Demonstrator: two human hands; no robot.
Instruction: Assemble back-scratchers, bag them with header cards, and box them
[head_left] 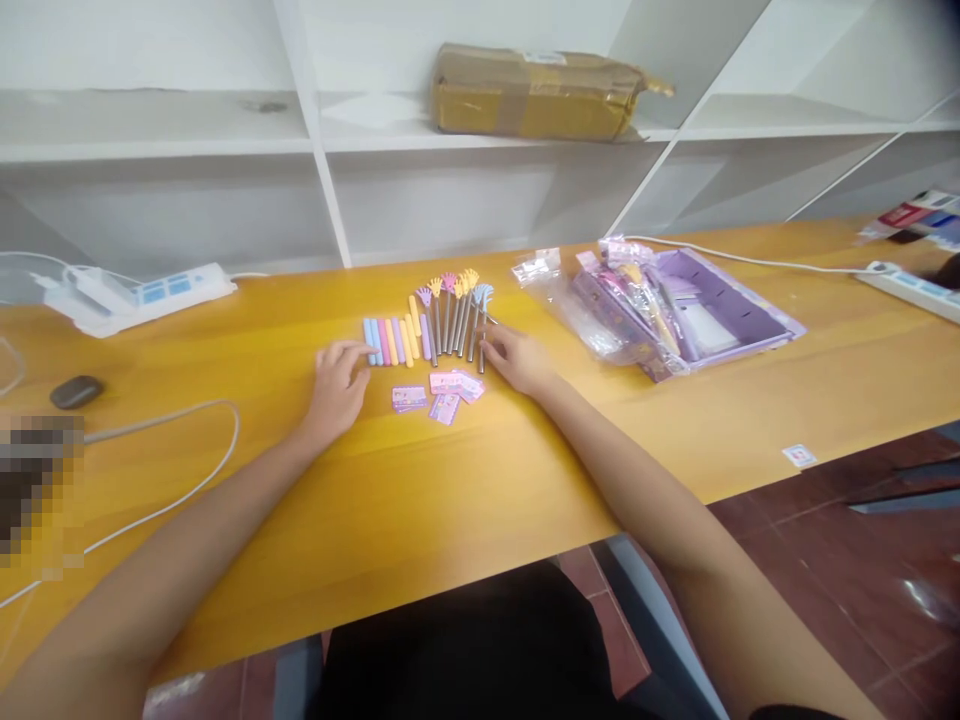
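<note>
- Row of pastel sticks (391, 342) and hand-topped pens (456, 315): lies at frame centre on the yellow table (750, 400), long axes running away from the viewer, side by side.
- Left hand (337, 385): fingers loosely spread, fingertips touching the row's left end; clamped on nothing.
- Right hand (517, 360): fingertips touching the rightmost pen at the row's right end; whether it pinches the pen cannot be told.
- Small cards (442, 395): just below the row, between the hands.
- Purple tray (705, 310): right of centre, apart.

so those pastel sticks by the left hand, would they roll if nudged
Probably. The pastel sticks look round and smooth, lying loose side by side on the flat wooden table. They seem small and light, so the left hand touching the row's end could easily scatter them.
</note>
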